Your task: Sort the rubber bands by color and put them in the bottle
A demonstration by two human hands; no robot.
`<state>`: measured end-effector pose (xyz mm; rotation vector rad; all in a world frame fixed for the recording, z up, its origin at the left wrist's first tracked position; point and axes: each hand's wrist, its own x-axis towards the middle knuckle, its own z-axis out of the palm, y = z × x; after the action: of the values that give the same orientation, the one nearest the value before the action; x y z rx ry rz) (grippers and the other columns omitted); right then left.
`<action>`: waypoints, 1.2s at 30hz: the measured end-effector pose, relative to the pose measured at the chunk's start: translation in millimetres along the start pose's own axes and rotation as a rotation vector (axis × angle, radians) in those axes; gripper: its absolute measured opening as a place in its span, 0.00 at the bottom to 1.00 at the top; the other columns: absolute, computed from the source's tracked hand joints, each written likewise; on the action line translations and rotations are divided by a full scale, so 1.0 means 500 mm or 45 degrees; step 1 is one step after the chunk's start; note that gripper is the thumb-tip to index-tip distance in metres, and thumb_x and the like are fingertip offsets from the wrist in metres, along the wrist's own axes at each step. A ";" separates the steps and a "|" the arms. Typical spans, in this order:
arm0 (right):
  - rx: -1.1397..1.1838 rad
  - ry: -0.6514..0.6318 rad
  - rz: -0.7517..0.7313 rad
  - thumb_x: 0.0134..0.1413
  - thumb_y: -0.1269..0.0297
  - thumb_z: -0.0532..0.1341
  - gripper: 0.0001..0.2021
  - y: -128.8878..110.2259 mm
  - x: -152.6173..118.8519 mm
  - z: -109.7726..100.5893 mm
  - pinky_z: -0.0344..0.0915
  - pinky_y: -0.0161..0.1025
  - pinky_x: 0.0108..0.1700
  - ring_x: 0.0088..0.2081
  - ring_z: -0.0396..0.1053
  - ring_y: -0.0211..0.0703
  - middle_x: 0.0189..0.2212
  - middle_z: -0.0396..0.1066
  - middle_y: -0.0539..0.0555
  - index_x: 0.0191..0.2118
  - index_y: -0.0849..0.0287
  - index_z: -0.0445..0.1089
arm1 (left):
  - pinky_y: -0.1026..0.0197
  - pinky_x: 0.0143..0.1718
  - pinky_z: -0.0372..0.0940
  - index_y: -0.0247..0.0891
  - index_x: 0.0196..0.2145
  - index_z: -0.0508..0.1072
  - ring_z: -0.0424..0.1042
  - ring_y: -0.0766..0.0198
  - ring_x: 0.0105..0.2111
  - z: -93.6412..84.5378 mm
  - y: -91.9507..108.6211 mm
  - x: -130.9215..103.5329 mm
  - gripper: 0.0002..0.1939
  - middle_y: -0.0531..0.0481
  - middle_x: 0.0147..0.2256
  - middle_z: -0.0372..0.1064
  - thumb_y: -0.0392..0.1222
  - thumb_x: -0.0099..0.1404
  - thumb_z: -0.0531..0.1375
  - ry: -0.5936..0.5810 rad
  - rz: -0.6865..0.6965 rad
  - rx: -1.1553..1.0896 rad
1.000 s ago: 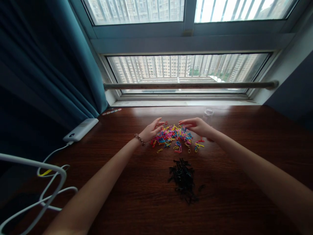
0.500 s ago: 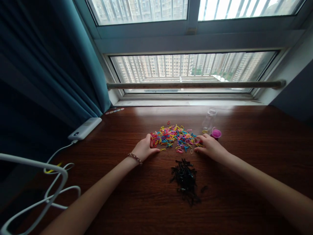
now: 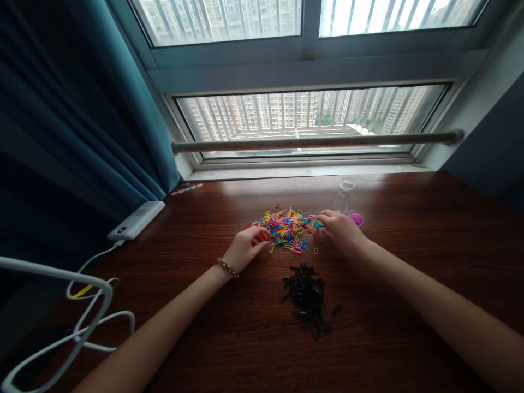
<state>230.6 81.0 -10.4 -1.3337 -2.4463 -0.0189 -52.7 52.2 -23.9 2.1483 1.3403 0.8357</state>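
A pile of small, colourful rubber bands lies on the wooden tabletop. At its left edge is my left hand, its curved fingers touching the outer bands and the thumb held apart below them. My right hand rests at the pile's right side, fingers reaching left over a few blue and pink bands; its thumb is mostly hidden. Nearer to me lies a separate heap of black bands. Behind my right hand stands a clear bottle, and a pink-purple cap sits beside it.
A white power bank with a cable lies at the left by the blue curtain. White tubing or thick cable loops at the lower left. A metal bar crosses the window behind the table.
The view has shifted slightly. My hands have pushed inward at both sides of the colourful pile, which is now narrower. The right-hand fingers have moved to its upper right edge.
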 end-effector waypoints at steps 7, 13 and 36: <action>-0.609 -0.175 -0.039 0.51 0.81 0.46 0.13 0.040 -0.034 0.018 0.59 0.41 0.30 0.33 0.64 0.50 0.30 0.67 0.65 0.32 0.69 0.68 | 0.64 0.33 0.63 0.38 0.38 0.69 0.66 0.66 0.29 0.022 0.014 0.000 0.09 0.50 0.32 0.67 0.38 0.57 0.56 -0.155 0.118 0.199; -0.534 -0.203 0.004 0.49 0.81 0.47 0.14 0.056 -0.012 0.024 0.59 0.41 0.29 0.33 0.65 0.51 0.29 0.68 0.66 0.31 0.68 0.70 | 0.63 0.34 0.62 0.38 0.31 0.70 0.66 0.64 0.30 0.031 0.015 0.027 0.05 0.50 0.29 0.67 0.37 0.57 0.55 -0.171 0.114 0.268; -0.103 0.073 0.276 0.45 0.42 0.55 0.35 0.002 0.020 0.077 0.57 0.48 0.44 0.43 0.58 0.56 0.42 0.60 0.65 0.52 0.65 0.58 | 0.35 0.53 0.31 0.39 0.54 0.56 0.34 0.41 0.59 0.065 -0.014 0.097 0.39 0.37 0.58 0.41 0.60 0.49 0.59 0.197 -0.002 0.657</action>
<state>214.9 96.5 -43.3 -1.6033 -2.2635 -0.1012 -17.9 97.1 -39.4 2.5008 1.7930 0.7234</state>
